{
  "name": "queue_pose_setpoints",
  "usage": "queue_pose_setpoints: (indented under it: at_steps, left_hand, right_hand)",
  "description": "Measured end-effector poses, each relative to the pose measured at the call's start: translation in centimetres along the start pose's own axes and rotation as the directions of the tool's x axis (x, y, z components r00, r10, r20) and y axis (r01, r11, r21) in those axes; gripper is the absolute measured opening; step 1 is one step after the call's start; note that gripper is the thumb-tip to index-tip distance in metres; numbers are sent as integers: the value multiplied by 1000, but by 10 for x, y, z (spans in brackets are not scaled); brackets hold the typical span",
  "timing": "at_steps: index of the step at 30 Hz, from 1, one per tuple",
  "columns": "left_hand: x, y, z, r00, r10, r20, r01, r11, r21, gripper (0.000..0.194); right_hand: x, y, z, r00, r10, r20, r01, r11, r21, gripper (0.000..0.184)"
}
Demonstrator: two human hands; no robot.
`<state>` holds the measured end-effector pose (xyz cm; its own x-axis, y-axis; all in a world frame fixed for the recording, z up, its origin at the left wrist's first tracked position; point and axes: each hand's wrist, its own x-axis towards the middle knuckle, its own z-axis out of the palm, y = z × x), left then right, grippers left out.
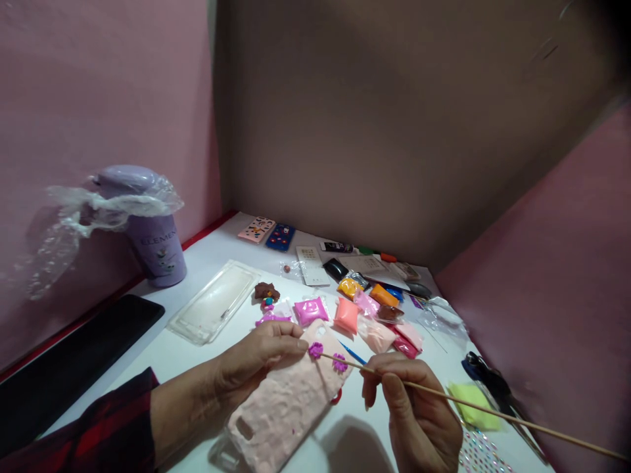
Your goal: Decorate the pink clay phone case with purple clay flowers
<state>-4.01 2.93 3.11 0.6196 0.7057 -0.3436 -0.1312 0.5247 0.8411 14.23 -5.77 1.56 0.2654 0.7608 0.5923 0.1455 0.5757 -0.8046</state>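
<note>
My left hand (256, 361) grips a phone case (286, 414) by its upper left edge, thumb on top and fingers mostly hidden beneath. The case is coated in lumpy pale pink clay and tilts above the table. Two purple clay flowers (340, 362) sit near its camera end. Between the thumb and fingers of my right hand (409, 401) is a long thin wooden skewer (473, 408). Its tip meets the flower nearer my left thumb. Just beyond my right fingers shows a blue pointed tool (351, 352); I cannot tell whether the hand touches it.
Several clay packets (347, 316) lie behind the case. A clear plastic tray (214, 303), purple tumbler (156, 243) and black phone-like slab (73, 368) stand or lie left. Yellow-green sticky notes (473, 404), gem stickers (483, 453) and scissors (493, 384) lie right. Walls enclose the table.
</note>
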Motion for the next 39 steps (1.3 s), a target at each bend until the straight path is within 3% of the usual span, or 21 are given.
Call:
queue_pose_setpoints:
  at_steps: [3, 6, 11, 16, 39]
  left_hand:
    - [-1, 1, 1, 1000, -24, 6, 24, 1000, -8, 19]
    - [0, 1, -1, 999, -37, 4, 37, 999, -3, 20]
    - [3, 0, -6, 997, -43, 72, 40, 998, 48, 18]
    - [5, 2, -7, 997, -23, 75, 14, 993, 116, 20]
    - [3, 1, -7, 995, -34, 93, 21, 989, 146, 20]
  right_hand:
    - [1, 0, -1, 999, 41, -13, -40, 999, 20, 9]
    - [2, 0, -3, 986, 161, -36, -159, 986, 52, 11]
    - [3, -3, -3, 964, 262, -43, -257, 962, 86, 14]
    - [3, -2, -2, 965, 261, -26, -258, 963, 84, 14]
    - [1, 0, -2, 967, 254, -6, -253, 964, 87, 14]
